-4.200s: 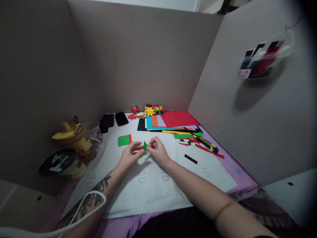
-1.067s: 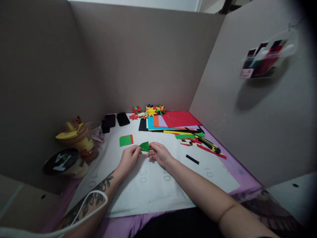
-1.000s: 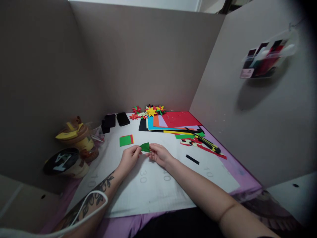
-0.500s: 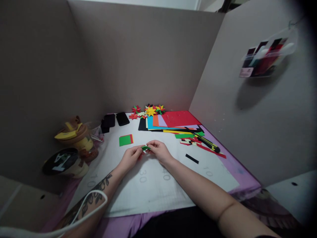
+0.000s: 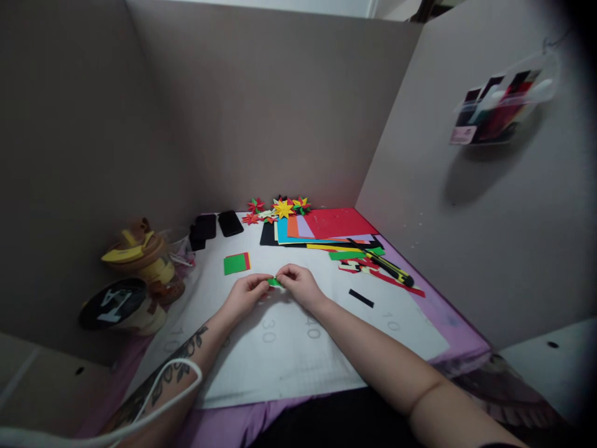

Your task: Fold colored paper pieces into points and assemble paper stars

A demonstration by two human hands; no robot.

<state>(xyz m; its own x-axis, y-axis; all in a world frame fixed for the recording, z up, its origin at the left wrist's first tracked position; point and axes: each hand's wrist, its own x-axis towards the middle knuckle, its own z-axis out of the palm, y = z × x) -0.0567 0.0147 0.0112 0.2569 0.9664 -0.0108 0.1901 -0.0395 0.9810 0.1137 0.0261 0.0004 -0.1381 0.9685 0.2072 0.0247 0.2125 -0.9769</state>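
Between my two hands, over the middle of the white sheet, is a small piece of green paper (image 5: 274,282). My left hand (image 5: 248,292) pinches its left end with thumb and fingers. On the other side my right hand (image 5: 298,286) grips the right end, its fingertips close to those of the left. The fingers cover much of the paper, so its exact fold is hidden. Just beyond my left hand lies a stack of green, red and yellow paper squares (image 5: 236,264). A black paper strip (image 5: 361,298) rests to the right of my right hand.
Coloured paper sheets (image 5: 326,224) and folded paper stars (image 5: 283,208) lie at the back. A yellow-black utility knife (image 5: 392,269) sits among paper scraps (image 5: 357,266) on the right. Pots (image 5: 140,255) stand on the left, near a black phone (image 5: 230,223). Grey partitions (image 5: 280,112) enclose the table.
The green paper has turned between my fingertips and now shows a brighter, lighter green face. Both hands keep nearly the same place. Nothing else on the table has moved.
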